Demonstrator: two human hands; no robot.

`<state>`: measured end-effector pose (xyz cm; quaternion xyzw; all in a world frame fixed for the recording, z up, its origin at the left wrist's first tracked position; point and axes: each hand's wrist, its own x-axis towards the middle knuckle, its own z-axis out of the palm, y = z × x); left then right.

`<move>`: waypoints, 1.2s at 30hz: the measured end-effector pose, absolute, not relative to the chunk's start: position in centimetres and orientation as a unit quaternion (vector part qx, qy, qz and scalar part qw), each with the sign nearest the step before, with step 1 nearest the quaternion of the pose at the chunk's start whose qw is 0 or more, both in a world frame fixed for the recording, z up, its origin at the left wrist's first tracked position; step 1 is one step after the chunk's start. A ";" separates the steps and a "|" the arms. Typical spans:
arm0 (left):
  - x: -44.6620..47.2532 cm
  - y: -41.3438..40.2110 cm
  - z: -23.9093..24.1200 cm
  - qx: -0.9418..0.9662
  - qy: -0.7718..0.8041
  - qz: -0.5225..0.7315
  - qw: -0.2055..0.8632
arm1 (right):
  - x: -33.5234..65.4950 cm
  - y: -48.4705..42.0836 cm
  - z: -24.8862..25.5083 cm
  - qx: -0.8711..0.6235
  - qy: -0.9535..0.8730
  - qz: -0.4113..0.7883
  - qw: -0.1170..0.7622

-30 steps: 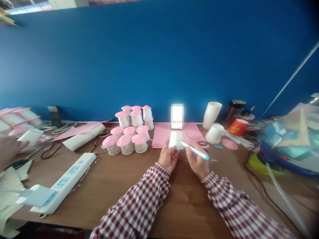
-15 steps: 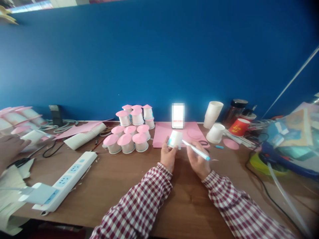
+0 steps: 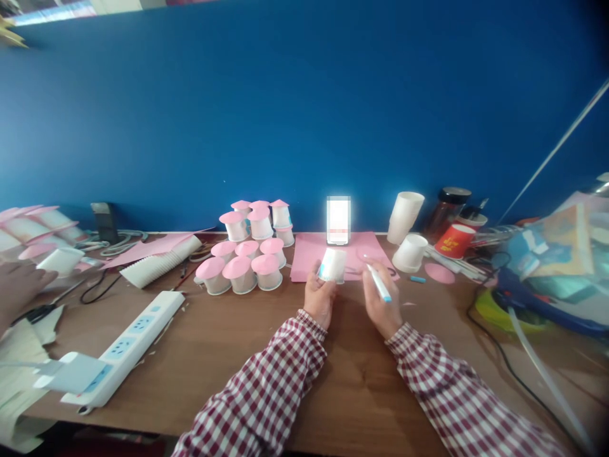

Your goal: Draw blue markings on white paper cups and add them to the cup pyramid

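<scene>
My left hand (image 3: 320, 297) is closed round a small white paper cup (image 3: 332, 264), held bottom-up just above the wooden table (image 3: 228, 349). Blue marks show on the cup's left side. My right hand (image 3: 380, 308) grips a white pen with a blue end (image 3: 379, 282), its tip lifted a little to the right of the cup and not touching it. Both hands hover near the front edge of a pink paper sheet (image 3: 309, 254). A lit phone (image 3: 338, 220) stands upright behind the sheet against the blue wall.
Several white cups with pink lids (image 3: 247, 254) cluster left of the sheet. Also in view: a lying stack of cups (image 3: 159, 266), a power strip (image 3: 124, 346), white cups (image 3: 409, 231), a red cup (image 3: 454, 241), dark cables (image 3: 495, 349). Another person's hand (image 3: 16, 289) is at far left.
My left hand turned the cup upright from a tilted pose. My right hand drew the pen tip away from the cup and swung the pen more upright.
</scene>
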<state>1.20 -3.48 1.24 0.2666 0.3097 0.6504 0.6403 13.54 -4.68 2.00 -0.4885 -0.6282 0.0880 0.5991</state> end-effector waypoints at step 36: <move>0.7 -5.3 2.2 0.603 0.353 0.627 0.345 | 13.7 -4.5 0.9 -0.480 -0.687 0.034 0.544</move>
